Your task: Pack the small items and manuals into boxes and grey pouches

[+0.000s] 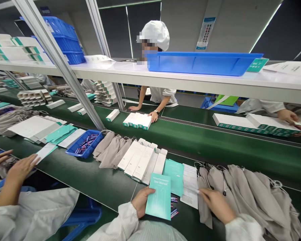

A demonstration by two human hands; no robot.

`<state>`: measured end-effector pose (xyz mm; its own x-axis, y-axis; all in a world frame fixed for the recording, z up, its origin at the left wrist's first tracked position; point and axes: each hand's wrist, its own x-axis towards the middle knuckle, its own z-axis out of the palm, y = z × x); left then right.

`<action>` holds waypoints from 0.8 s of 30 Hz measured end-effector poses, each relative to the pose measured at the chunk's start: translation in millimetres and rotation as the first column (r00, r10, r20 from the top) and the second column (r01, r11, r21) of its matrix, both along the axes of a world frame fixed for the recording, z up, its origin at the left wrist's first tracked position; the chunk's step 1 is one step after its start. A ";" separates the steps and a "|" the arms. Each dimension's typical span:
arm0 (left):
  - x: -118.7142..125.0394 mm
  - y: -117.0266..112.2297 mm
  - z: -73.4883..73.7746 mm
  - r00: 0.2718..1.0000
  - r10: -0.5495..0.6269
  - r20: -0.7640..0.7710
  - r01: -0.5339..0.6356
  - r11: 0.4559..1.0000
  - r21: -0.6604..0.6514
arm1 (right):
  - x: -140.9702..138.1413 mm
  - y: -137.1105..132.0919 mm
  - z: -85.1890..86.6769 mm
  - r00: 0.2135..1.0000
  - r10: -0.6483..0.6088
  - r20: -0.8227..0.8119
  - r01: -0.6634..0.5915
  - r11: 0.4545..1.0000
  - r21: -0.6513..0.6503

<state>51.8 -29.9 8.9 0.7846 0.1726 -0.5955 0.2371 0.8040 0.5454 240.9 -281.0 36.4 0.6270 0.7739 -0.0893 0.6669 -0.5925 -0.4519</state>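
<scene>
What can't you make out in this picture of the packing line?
Head view:
- Teal booklet, held by the left hand: the small print above "User Manual" is too small to read.
- Blue tray: the small items in it are too tiny to identify.
- White printed sheet: its text is too small to read.
- Co-worker at far right: cut off by the picture's edge.

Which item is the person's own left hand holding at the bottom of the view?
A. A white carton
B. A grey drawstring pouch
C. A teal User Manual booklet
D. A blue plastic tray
C. The left hand grips the edge of the teal booklet, with "User Manual" printed on its cover.
</scene>
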 end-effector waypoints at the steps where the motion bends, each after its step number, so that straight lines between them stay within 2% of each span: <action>1: 0.1 -0.7 1.6 1.000 0.002 -0.004 -0.002 1.000 -0.013 | -0.6 -8.0 5.4 0.996 -0.092 -0.011 0.092 0.995 0.046; 3: 0.2 -3.0 7.1 1.000 -0.004 -0.011 0.004 0.999 -0.052 | -9.1 -20.0 15.0 0.961 -0.276 -0.030 0.278 0.948 0.158; 4: 0.5 -4.5 10.9 1.000 -0.011 0.000 0.011 0.997 -0.079 | -17.5 -22.0 18.2 0.943 -0.333 -0.019 0.329 0.918 0.220; 5: 1.1 -6.3 15.2 0.999 -0.027 0.026 0.029 0.994 -0.109 | -28.5 -20.7 19.6 0.938 -0.347 0.016 0.329 0.902 0.278; 7: 3.2 -10.3 23.8 0.989 -0.075 0.125 0.095 0.982 -0.163 | -55.5 -7.8 16.6 0.961 -0.242 0.134 0.175 0.907 0.384; 9: 5.9 -14.0 29.7 0.971 -0.109 0.213 0.146 0.975 -0.165 | -82.3 14.1 6.6 0.964 -0.025 0.265 -0.092 0.902 0.421; 12: 9.0 -17.3 28.9 0.982 -0.059 0.178 0.066 0.997 -0.036 | -107.1 44.5 -12.7 0.893 0.237 0.382 -0.384 0.845 0.373; 14: 9.1 -17.6 23.9 0.991 -0.005 0.131 0.000 0.999 0.043 | -111.7 54.4 -21.7 0.845 0.345 0.408 -0.484 0.817 0.314; 16: 7.6 -17.2 19.1 0.993 0.019 0.119 -0.027 0.998 0.064 | -111.3 57.9 -25.4 0.830 0.399 0.389 -0.516 0.814 0.266; 19: 4.4 -16.6 16.4 0.992 0.036 0.123 -0.046 0.996 0.078 | -112.5 62.9 -24.9 0.844 0.412 0.344 -0.503 0.830 0.240; 22: 2.0 -15.6 17.5 0.989 0.043 0.142 -0.056 0.994 0.092 | -119.4 74.3 -21.3 0.860 0.390 0.328 -0.483 0.829 0.282; 24: 0.8 -13.6 18.4 0.987 0.041 0.156 -0.058 0.993 0.104 | -119.5 79.9 -16.6 0.880 0.401 0.253 -0.469 0.815 0.339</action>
